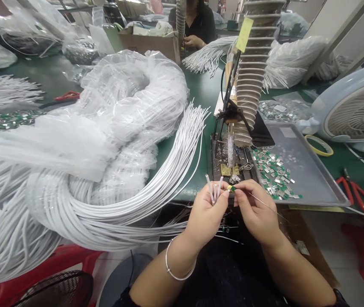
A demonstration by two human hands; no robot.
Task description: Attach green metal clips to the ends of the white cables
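Pinching white cables (209, 189), the left hand (208, 213) should steady the green board (232, 188); the right hand (258, 213) grasps thin wire (264, 204).

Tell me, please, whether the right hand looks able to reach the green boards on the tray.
Probably yes: the green boards lie just beyond the right hand, with nothing visible between, though that hand apparently holds a thin wire.

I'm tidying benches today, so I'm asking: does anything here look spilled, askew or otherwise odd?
Two mild ones. Pale specks litter the soldering stand's dark base, like stray solder bits, though I can't be sure. The white cables also spill past the near edge of the table. Nothing looks clearly damaged.
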